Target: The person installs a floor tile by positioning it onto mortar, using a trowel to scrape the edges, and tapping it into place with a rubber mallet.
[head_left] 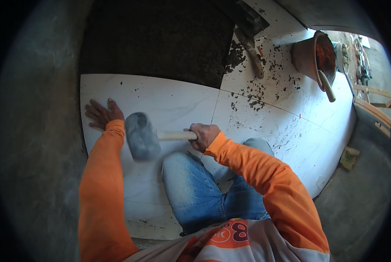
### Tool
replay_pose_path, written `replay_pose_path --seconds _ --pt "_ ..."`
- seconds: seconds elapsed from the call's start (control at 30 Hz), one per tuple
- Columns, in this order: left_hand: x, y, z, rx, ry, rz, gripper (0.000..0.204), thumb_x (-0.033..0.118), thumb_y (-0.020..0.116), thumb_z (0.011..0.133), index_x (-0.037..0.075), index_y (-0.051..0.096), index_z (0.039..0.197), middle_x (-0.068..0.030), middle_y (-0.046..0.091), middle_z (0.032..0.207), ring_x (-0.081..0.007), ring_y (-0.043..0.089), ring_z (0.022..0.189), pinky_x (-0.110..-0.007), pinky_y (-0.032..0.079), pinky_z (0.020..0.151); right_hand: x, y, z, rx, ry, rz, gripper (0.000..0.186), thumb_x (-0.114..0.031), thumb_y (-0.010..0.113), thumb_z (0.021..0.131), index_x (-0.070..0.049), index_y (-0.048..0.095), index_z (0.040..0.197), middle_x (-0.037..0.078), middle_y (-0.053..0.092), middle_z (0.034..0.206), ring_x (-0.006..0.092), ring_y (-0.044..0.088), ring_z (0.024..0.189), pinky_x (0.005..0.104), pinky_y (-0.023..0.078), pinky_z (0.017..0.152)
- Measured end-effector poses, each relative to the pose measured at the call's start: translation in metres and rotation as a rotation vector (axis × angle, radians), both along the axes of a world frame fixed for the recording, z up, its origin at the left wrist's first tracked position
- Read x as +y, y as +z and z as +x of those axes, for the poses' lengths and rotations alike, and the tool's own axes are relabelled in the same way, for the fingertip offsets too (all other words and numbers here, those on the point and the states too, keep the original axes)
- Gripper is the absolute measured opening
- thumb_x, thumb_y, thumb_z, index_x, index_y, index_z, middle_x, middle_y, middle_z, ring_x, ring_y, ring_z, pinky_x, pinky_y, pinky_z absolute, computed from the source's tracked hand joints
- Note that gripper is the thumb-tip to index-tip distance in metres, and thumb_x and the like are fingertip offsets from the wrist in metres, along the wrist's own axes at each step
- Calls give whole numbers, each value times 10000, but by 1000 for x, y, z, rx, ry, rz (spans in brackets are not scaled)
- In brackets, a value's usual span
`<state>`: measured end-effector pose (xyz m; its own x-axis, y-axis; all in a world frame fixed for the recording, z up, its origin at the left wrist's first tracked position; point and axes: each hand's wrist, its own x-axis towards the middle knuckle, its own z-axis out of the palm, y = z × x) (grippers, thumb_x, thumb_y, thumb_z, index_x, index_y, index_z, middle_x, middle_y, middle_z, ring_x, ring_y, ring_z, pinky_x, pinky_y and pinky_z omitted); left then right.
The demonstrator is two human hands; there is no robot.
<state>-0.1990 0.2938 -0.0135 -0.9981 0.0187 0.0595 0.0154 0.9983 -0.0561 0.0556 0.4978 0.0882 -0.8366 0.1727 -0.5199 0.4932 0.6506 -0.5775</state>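
Observation:
My left hand [103,112] lies with fingers spread on a white marbled tile [182,109], near its upper-left part. My right hand [203,137] is closed around the pale handle of a rubber mallet [144,136]. The slightly blurred grey head is over the tile, just right of my left wrist. Beyond this tile's far edge lies a bed of dark mortar [154,39]. My jeans-clad knees are bent on the tiles below the mallet.
A trowel [256,61] and another flat metal tool [252,19] lie at the back among scattered mortar crumbs. A bucket [304,59] with a handle sticking out stands at upper right. A concrete surface [38,131] runs along the left. Timber pieces [372,111] lie at far right.

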Motion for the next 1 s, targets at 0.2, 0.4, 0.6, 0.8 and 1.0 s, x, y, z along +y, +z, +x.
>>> replay_pose_path --seconds 0.2,0.4,0.6,0.8,1.0 --pt "-5 5 0 -23 14 13 701 488 404 873 123 187 1430 -132 132 1495 -312 100 1382 -598 115 1052 -8 3 -23 -245 85 -10 213 -256 570 814 -89 566 947 148 640 784 334 629 718 429 507 665" --pt "-24 12 -9 -49 -240 124 707 455 439 858 124 189 1431 -151 133 1491 -335 107 1377 -573 100 1066 -12 1 -23 -14 72 -69 232 -252 579 791 -97 570 963 143 648 815 323 635 740 422 511 679" --pt "-106 29 -36 -140 -755 117 710 357 507 823 149 204 1430 -159 148 1485 -380 141 1356 -550 139 1070 -22 15 -44 -191 119 2 222 -235 578 780 -81 559 939 140 623 764 329 626 708 418 508 651" --pt "-92 36 -26 -129 -753 119 693 306 511 816 149 222 1426 -160 165 1479 -399 177 1340 -558 150 1066 -15 7 -39 -268 99 63 178 -231 594 795 -70 530 840 145 616 706 344 616 638 420 511 596" --pt "-93 35 -26 -131 -747 126 689 300 530 808 142 247 1415 -159 164 1477 -405 175 1337 -556 159 1064 -14 -4 -32 -52 106 25 202 -248 611 767 -85 547 867 142 627 734 344 622 672 419 510 628"
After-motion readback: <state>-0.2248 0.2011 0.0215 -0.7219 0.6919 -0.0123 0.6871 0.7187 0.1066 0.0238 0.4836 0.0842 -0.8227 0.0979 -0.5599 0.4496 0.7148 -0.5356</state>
